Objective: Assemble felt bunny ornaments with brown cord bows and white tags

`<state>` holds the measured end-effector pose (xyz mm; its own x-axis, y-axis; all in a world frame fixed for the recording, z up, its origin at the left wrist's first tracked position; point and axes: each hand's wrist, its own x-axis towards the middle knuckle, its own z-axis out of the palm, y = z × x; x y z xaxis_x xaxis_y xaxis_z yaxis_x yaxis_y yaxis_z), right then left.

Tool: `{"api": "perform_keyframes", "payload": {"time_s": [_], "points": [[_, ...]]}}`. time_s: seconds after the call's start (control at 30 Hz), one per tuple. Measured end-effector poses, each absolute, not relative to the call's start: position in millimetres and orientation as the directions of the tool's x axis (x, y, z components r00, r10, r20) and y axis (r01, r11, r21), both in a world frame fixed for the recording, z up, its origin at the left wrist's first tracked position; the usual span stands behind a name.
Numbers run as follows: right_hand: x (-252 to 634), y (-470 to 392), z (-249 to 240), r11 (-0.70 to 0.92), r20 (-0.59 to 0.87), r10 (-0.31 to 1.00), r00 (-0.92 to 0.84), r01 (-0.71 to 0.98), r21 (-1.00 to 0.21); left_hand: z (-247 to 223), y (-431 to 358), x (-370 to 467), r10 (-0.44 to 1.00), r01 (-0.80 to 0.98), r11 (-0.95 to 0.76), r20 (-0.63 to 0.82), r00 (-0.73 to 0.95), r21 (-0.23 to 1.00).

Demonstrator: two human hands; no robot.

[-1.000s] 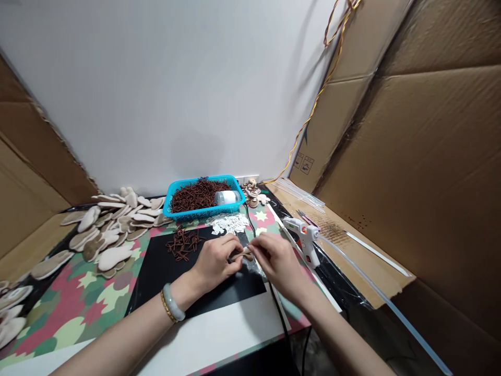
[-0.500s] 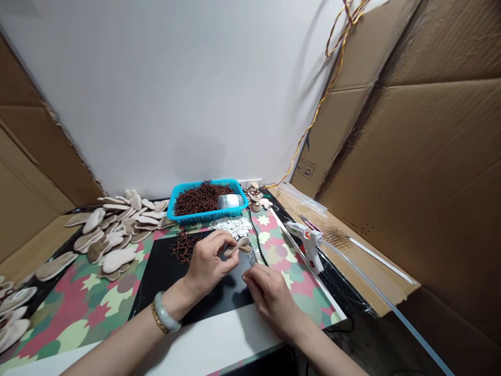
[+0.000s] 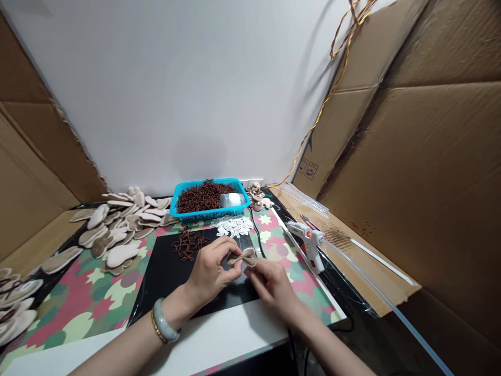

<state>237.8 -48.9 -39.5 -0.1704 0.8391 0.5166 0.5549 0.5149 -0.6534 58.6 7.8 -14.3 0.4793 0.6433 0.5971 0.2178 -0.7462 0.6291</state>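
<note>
A small tan fabric bow-shaped piece [image 3: 248,255] is pinched between the thumb and forefinger of my left hand [image 3: 213,265], above the black mat [image 3: 164,266]. My right hand [image 3: 274,284] is closed, its fingertips beside the lower right of the piece; anything between them is too small to make out. Brown twisted pieces [image 3: 188,243] lie in a loose pile on the mat. Small white tags [image 3: 234,225] are heaped behind my hands.
A blue basket [image 3: 195,215] of brown pieces holds a clear jar [image 3: 231,200]. Fabric shapes [image 3: 123,256] are piled at left. At right are a white glue gun [image 3: 309,243], clear sticks [image 3: 303,198] and cardboard walls [image 3: 438,172].
My right hand has moved up and closer to my left hand, so its fingertips are now beside the fabric piece. The piece has shifted slightly right. The view has shifted a little.
</note>
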Motion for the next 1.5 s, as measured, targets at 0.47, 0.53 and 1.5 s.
{"api": "perform_keyframes", "payload": {"time_s": [0.47, 0.53, 1.5], "points": [[250, -13, 14, 0.481, 0.339, 0.873, -0.350, 0.515, -0.709, 1, -1, 47, 0.612, 0.237, -0.756, 0.529, 0.588, 0.610], [249, -10, 6, 0.369, 0.238, 0.903, -0.357, 0.364, -0.855, -1, -1, 47, 0.678, 0.217, -0.693, 0.521, 0.518, 0.687], [241, -5, 7, 0.393, 0.204, 0.899, -0.388, 0.506, -0.768, -1, -6, 35, 0.686, 0.265, -0.671, 0.444, 0.577, 0.692]]}}
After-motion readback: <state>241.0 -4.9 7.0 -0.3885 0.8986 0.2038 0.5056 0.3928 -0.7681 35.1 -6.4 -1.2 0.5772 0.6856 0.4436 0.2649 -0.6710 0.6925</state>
